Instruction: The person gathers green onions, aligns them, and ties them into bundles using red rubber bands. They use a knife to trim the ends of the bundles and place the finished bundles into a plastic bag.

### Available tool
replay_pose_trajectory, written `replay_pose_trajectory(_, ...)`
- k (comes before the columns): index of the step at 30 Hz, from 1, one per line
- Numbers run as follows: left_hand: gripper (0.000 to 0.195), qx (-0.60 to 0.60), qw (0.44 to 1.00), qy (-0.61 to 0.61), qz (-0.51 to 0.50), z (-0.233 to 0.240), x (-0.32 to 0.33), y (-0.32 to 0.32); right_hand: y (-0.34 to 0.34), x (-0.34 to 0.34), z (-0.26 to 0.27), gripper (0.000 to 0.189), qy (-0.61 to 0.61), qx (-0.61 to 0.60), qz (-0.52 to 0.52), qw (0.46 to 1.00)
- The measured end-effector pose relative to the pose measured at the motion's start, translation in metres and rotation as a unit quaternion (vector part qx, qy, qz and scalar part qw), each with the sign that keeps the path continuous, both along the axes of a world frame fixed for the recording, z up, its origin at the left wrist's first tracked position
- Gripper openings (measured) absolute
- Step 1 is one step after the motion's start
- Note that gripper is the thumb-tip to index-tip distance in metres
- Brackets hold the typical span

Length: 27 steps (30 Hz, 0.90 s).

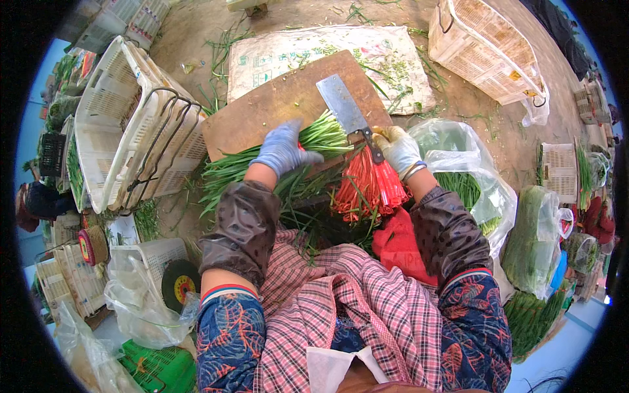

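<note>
My left hand [285,150], in a blue-grey glove, lies over a bundle of green stalks [327,132] with pale cut ends, its fingers around it. The bundle rests on a brown cutting board [265,110], its leaves trailing off the lower left side. A cleaver [341,104] with a dark handle lies on the board's right part, blade pointing up and left. My right hand [397,147], in a pale glove, is at the cleaver's handle; whether it grips the handle cannot be told. Below it hang many red ties [366,186] at the board's near edge.
A white printed sack [265,49] lies beyond the board. Stacked white plastic crates [115,142] stand at left, another crate [484,49] at upper right. Clear plastic bags of greens [459,191] stand at right. A red cloth [400,243] lies near my right forearm.
</note>
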<state>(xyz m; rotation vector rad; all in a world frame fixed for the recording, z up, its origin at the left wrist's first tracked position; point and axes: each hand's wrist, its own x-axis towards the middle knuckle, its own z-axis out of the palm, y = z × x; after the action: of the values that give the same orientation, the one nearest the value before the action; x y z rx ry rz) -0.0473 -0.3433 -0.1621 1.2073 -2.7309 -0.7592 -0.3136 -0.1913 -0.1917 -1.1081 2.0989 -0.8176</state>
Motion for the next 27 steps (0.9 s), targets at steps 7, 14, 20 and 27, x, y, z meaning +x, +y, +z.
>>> replay_pose_trajectory(7, 0.099, 0.045, 0.991, -0.128, 0.002, 0.017, 0.001, 0.003, -0.018, 0.001, -0.016, 0.055, 0.159, 0.07, 0.103, 0.98)
replay_pose_trajectory(14, 0.106, 0.039, 0.981, -0.176, 0.072, 0.026, 0.034, -0.028, -0.045, -0.002, 0.0, 0.045, 0.09, 0.134, 0.098, 0.982)
replay_pose_trajectory(20, 0.122, 0.067, 0.977, -0.196, 0.04, 0.014, 0.002, -0.042, -0.051, 0.002, -0.015, 0.04, -0.068, 0.109, 0.074, 0.989)
replay_pose_trajectory(27, 0.101, 0.129, 0.982, -0.068, 0.123, 0.009, -0.014, -0.052, -0.054, 0.017, -0.015, 0.044, -0.106, -0.021, -0.009, 0.994)
